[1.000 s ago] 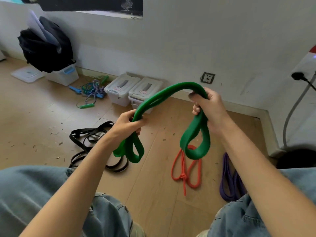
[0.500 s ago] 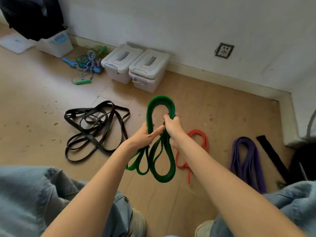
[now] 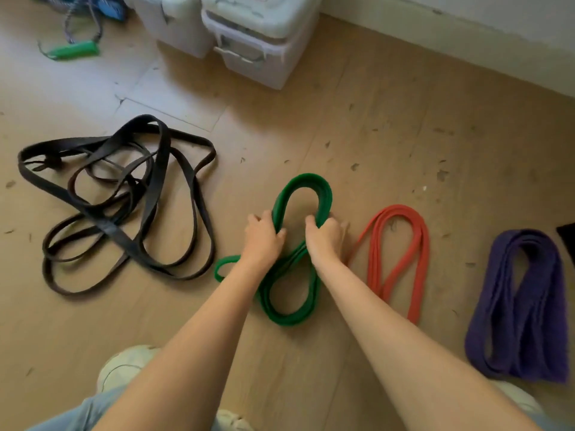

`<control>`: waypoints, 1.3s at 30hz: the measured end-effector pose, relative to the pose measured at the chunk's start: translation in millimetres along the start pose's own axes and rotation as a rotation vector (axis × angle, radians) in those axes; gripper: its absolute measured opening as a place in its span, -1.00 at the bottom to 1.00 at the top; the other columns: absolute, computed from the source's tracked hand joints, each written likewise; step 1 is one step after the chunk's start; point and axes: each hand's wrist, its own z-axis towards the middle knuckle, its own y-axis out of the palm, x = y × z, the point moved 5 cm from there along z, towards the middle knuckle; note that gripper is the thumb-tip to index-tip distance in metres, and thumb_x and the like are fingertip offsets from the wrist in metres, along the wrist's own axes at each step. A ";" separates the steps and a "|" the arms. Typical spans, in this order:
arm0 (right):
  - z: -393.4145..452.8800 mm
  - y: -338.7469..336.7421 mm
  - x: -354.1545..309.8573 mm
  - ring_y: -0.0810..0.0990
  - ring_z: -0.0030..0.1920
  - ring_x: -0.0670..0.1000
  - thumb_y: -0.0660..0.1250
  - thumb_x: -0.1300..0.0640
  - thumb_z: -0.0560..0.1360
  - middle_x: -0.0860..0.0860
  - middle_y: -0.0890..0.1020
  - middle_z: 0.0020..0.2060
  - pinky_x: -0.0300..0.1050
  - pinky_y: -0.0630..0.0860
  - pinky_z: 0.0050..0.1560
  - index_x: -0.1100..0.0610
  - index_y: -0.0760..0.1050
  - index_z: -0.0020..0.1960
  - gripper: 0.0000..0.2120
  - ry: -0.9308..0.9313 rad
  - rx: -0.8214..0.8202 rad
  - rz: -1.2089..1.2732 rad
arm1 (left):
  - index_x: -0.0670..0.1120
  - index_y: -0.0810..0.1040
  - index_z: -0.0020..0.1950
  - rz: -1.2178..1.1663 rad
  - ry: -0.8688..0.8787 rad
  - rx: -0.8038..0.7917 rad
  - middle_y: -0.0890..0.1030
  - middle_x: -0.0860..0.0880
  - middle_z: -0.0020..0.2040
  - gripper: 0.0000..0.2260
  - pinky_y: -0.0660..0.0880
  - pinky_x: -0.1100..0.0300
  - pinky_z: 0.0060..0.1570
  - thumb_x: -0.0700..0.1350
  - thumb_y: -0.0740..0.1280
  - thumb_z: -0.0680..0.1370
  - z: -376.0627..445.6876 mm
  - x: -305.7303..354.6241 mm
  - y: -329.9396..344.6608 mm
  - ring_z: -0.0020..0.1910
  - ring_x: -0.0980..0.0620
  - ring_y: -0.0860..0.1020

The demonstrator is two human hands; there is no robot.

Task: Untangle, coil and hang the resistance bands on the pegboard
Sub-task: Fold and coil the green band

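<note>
A green resistance band (image 3: pixel 306 188), folded into several loops, lies on the wooden floor in the middle of the view. My left hand (image 3: pixel 263 237) grips its left strands and my right hand (image 3: pixel 323 236) grips its right strands at the narrow waist. A small green loop sticks out to the left by my left forearm. To the right lie a coiled red band (image 3: pixel 413 259) and a coiled purple band (image 3: pixel 525 303). A tangle of black bands (image 3: pixel 124 200) is spread out at the left. No pegboard is in view.
Two white lidded plastic boxes (image 3: pixel 249 29) stand against the wall at the top. A green-handled cord (image 3: pixel 74 51) lies at the top left. My shoes (image 3: pixel 124 368) and jeans fill the bottom edge. A black strip (image 3: pixel 567 237) shows at the right edge.
My hands came together from holding the green band stretched in the air and lowered it, folded, onto the floor beside the red band. The view tilted downward.
</note>
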 end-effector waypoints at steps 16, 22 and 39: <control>43.1 12.5 -60.3 0.28 0.28 0.27 0.14 0.42 0.46 0.22 0.19 0.39 0.08 0.38 0.11 0.14 0.09 0.45 -0.39 -0.699 -0.120 -0.894 | -0.16 -0.02 0.51 0.416 0.199 0.124 0.30 -0.22 0.29 -0.35 0.34 -0.02 0.13 -0.02 0.22 0.53 6.1 -4.2 -6.5 0.18 -0.22 0.36; 51.4 9.2 -72.5 0.36 0.16 0.25 0.19 0.46 0.42 0.22 0.28 0.27 -0.01 0.31 -0.13 0.16 0.22 0.33 -0.48 -0.667 -0.015 -0.840 | -0.07 0.18 0.40 0.588 0.105 0.046 0.34 -0.15 0.25 -0.40 0.39 -0.04 0.04 0.22 0.21 0.48 -18.0 -26.5 -13.1 0.18 -0.22 0.37; -49.8 -7.9 9.1 0.23 0.37 0.22 0.36 -0.02 0.44 0.25 0.27 0.37 -0.04 0.10 0.36 0.28 0.03 0.47 -0.20 -0.217 0.018 -0.235 | -0.09 0.20 0.43 0.402 0.116 0.067 0.40 -0.12 0.24 -0.44 0.42 0.00 0.06 0.15 0.22 0.53 -51.1 -38.3 0.2 0.20 -0.16 0.39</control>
